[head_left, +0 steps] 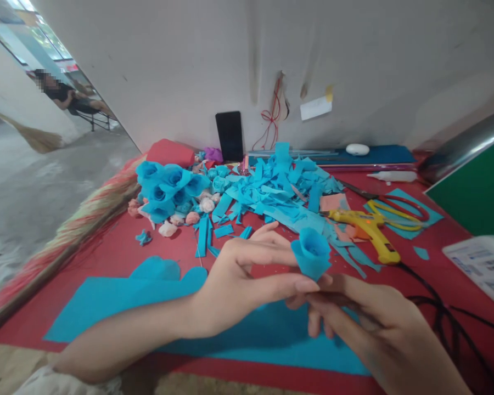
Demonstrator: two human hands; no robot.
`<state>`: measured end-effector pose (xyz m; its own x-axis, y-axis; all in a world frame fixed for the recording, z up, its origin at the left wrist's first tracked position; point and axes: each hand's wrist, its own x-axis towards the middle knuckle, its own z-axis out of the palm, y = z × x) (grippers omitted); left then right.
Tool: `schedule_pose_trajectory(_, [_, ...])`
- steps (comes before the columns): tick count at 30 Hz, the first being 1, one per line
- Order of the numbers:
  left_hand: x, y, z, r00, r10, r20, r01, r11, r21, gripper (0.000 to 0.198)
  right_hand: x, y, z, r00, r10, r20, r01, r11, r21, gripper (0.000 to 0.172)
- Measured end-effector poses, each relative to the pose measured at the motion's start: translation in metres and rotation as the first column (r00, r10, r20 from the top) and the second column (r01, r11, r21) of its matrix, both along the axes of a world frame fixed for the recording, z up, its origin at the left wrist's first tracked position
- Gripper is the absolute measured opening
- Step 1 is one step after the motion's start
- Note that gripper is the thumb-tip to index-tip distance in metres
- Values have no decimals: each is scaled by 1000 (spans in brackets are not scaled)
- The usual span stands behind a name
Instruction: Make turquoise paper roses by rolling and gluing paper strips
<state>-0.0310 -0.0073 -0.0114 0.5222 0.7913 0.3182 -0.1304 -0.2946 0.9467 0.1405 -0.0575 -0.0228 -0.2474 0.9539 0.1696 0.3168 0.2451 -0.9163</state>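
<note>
A blue paper flower [312,252] is held up between my two hands, its opening turned upward. My left hand [251,269] pinches the flower's side and base with thumb and fingers. Below the bloom, the fingers of my right hand [362,307] are closed at the flower's base, touching my left fingertips. Beneath both hands lies a large blue paper sheet [107,307] on the red tabletop [181,241]. Rounded blue paper pieces [156,269] rest at the sheet's far edge. Finished blue flowers [168,186] are bunched at the back left.
Blue scraps [267,186] heap up behind my hands. A yellow glue gun [370,227] with a black cord lies right, beside scissors [411,208]. A black phone [229,136] leans on the wall. A white item [481,266] sits right. A person [61,96] sits far left.
</note>
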Motion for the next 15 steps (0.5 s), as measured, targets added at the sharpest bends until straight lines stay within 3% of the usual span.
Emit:
schedule_pose_trajectory(7, [3, 0, 2, 999, 44, -24, -43, 999, 30, 6, -5, 4, 0, 966, 40, -254, -83, 984, -159, 19])
schedule_pose_trajectory(15, [3, 0, 0, 994, 92, -52, -85, 989, 121, 11, -17, 7, 2, 962, 9, -274, -68, 976, -206, 9])
